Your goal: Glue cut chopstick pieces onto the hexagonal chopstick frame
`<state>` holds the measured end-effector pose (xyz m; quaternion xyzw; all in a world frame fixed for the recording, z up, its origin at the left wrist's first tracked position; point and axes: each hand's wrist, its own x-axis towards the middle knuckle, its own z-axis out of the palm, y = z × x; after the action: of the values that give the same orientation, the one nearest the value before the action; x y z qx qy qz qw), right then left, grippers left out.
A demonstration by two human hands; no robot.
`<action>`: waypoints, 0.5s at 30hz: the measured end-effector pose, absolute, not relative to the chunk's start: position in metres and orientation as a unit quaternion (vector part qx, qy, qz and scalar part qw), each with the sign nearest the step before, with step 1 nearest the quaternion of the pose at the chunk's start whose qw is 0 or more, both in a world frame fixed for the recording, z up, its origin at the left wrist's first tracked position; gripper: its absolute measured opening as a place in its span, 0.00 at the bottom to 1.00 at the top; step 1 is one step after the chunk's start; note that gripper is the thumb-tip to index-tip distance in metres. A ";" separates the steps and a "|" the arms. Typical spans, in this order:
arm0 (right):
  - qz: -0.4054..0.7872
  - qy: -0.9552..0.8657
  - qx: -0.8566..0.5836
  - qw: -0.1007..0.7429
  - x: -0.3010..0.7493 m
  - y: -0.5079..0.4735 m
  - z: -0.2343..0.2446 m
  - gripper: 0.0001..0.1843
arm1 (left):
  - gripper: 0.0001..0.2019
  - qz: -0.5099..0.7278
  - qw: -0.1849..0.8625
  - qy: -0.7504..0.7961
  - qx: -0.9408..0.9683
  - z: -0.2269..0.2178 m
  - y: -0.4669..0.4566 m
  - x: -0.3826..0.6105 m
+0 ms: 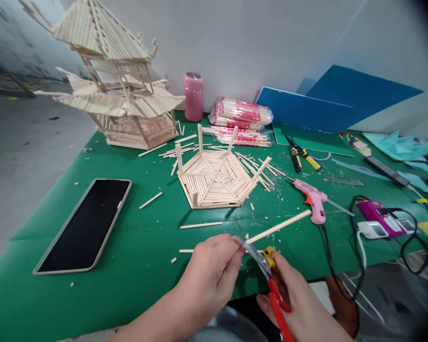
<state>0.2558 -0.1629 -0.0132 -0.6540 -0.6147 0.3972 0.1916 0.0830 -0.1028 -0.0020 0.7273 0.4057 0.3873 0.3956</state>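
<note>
My left hand pinches one end of a long wooden stick that points up and to the right over the green mat. My right hand grips red-handled cutters, and their metal jaws meet the stick close to my left fingertips. Just beyond lies a flat hexagonal frame of sticks with several upright posts. At the back left stands a tall tiered pagoda model made of sticks.
A dark phone lies at the left. A pink glue gun, yellow-handled pliers, chargers with black cables, wrapped stick bundles, a pink bottle and blue boards fill the right and back. Loose sticks lie scattered.
</note>
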 end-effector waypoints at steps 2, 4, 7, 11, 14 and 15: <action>0.396 -0.611 -0.657 0.196 0.257 -0.166 -0.015 0.23 | 0.14 0.371 0.460 0.376 0.714 -0.001 -0.102 0.079; 0.399 -0.615 -0.647 0.209 0.258 -0.167 -0.016 0.24 | 0.13 0.342 0.574 0.364 0.649 0.000 -0.100 0.075; 0.432 -0.628 -0.609 0.219 0.259 -0.164 -0.011 0.18 | 0.13 0.289 0.733 0.338 0.515 -0.002 -0.098 0.069; 0.452 -0.637 -0.595 0.190 0.259 -0.155 -0.002 0.14 | 0.12 0.266 0.812 0.315 0.413 -0.007 -0.096 0.070; 0.407 -0.646 -0.622 0.174 0.260 -0.151 0.003 0.12 | 0.10 0.271 0.808 0.318 0.415 -0.006 -0.092 0.072; 0.385 -0.646 -0.636 0.173 0.261 -0.151 0.005 0.12 | 0.10 0.276 0.800 0.320 0.425 -0.004 -0.089 0.072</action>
<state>0.2605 -0.1506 0.0048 -0.6361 -0.6463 0.3846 0.1728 0.0723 -0.0892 -0.0036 0.4248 0.3203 0.2765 0.8003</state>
